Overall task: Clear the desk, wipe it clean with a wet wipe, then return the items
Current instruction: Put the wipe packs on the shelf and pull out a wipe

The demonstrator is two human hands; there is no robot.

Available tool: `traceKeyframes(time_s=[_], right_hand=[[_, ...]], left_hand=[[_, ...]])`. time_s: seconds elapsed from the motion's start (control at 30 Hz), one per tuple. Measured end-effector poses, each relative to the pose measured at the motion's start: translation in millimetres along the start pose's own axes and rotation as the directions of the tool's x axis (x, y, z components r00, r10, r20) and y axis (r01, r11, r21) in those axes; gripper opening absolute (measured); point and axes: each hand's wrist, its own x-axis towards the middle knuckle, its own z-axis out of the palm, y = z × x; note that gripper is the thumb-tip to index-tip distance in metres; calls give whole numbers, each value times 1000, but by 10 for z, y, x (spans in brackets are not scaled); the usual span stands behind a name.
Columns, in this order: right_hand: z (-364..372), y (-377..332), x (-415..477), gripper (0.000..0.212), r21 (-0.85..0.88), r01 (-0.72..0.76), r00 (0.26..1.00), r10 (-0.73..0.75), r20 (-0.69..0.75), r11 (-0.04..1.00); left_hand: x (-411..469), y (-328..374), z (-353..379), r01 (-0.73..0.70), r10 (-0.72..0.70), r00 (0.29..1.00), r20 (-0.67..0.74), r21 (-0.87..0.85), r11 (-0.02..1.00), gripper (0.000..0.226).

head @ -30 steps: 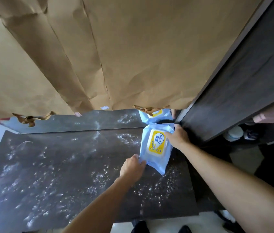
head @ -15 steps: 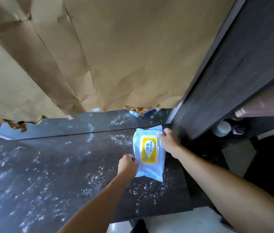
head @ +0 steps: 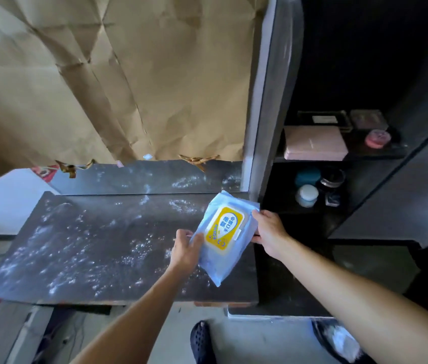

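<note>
A: Progress?
B: Clearing looks done. Desk point(head: 89, 245) is specked white all over, so wiping not begun; return pending.
A: Pack point(head: 223, 237)?
B: Pale blue, yellow lid closed, no wipe drawn. Held over desk's right edge. Left hand point(head: 185, 252) grips its left side, right hand point(head: 269, 232) its right side.

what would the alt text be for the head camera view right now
The left hand and right hand hold a blue pack of wet wipes, yellow lid up, over the right end of a dark desk speckled white. Crumpled brown paper hangs behind; dark shelves stand to the right.
</note>
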Motion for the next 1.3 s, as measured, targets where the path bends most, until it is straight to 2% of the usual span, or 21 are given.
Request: traceKeyframes(time_s=[0.13,0.27,0.33,0.4,0.5,0.57,0.63,0.7,0.73,0.8,0.87,0.97,1.1,1.23,1.3], right_hand=[[-507,-137,-306,13,5,118,993,-118,2,993],[-962,-426,-612,18,-2,268,962,-268,-49,963],[-1164,-581,-756,25,-6,349,932,-348,-98,937],[-1342,-737,-888,20,8,414,903,-409,-134,910],[-1560,-971,-1028,43,13,506,845,-493,-207,862],[-1691,-1123,-1072,37,-29,584,777,-569,-271,811],[-1801,-1309,-1069,27,3,631,743,-604,-288,775],[-1893,-1518,-1033,51,-5,639,741,-617,-264,769],[-1927,-1632,-1034,52,-60,638,734,-630,-254,768],[-1989,-1828,-1001,27,-154,643,709,-659,-251,750],[-2016,-1985,-929,28,-178,631,699,-653,-292,755],[-2009,-2174,-790,29,-123,618,685,-609,-400,777],[-1903,-2295,-582,26,-69,612,654,-554,-516,788],[-1737,-2259,-356,18,-39,546,684,-472,-557,837],[-1693,-2212,-271,18,-92,497,703,-463,-541,863]], left_hand=[[-424,264,193,-167,163,984,-68,-67,984,10],[-751,661,344,-313,309,949,-54,-90,946,7],[-867,897,407,-373,371,928,-40,-110,921,7],[-954,1145,460,-431,431,902,-31,-125,894,5],[-1031,1536,515,-538,539,842,-22,-102,837,11],[-1051,1804,573,-578,581,814,18,-82,812,9],[-1032,2072,654,-609,611,791,30,-50,791,9],[-985,2339,749,-644,644,765,17,39,764,9],[-957,2474,796,-649,650,760,14,80,756,8],[-896,2725,886,-641,646,763,21,159,751,8],[-828,2940,960,-651,663,748,32,231,723,18],[-764,3160,1035,-692,708,705,46,266,671,31],[-679,3202,1087,-746,775,628,69,336,575,35],[-575,3036,1142,-778,829,544,128,447,441,34],[-517,2923,1176,-777,821,540,186,486,401,34]])
